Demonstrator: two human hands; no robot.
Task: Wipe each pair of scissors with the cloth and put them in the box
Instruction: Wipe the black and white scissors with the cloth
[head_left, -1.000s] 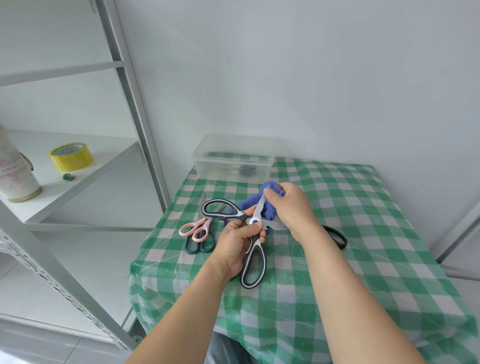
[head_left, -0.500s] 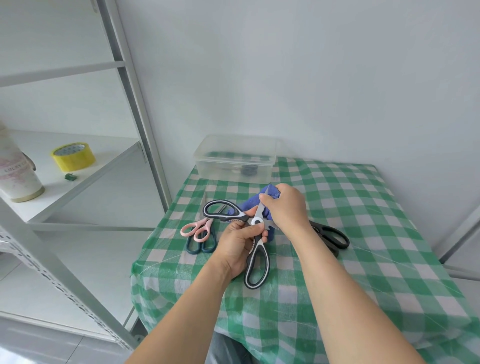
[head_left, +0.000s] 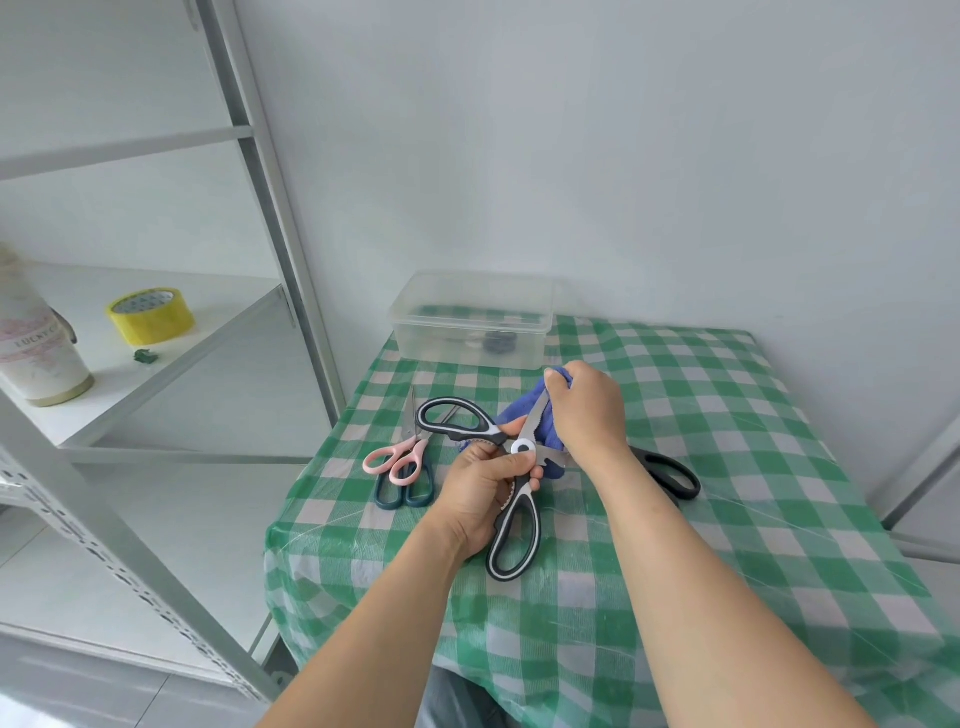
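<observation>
My left hand (head_left: 480, 491) grips black-and-white kitchen scissors (head_left: 511, 535) at the pivot, handles spread wide, above the green checked table (head_left: 727, 467). My right hand (head_left: 589, 413) holds a blue cloth (head_left: 524, 415) wrapped around one blade near its tip. Pink-handled scissors (head_left: 397, 457) lie across dark teal-handled scissors (head_left: 405, 488) on the left of the table. Black-handled scissors (head_left: 667, 473) lie to the right, partly behind my right forearm. The clear plastic box (head_left: 470, 325) stands at the table's back, with a dark object inside.
A white metal shelf unit (head_left: 156, 364) stands left of the table, holding a yellow tape roll (head_left: 150, 314) and a white cup (head_left: 39, 353). A grey wall closes off the back and right.
My right hand with the cloth has slid up along the blade toward its tip. My left hand keeps its grip on the scissors.
</observation>
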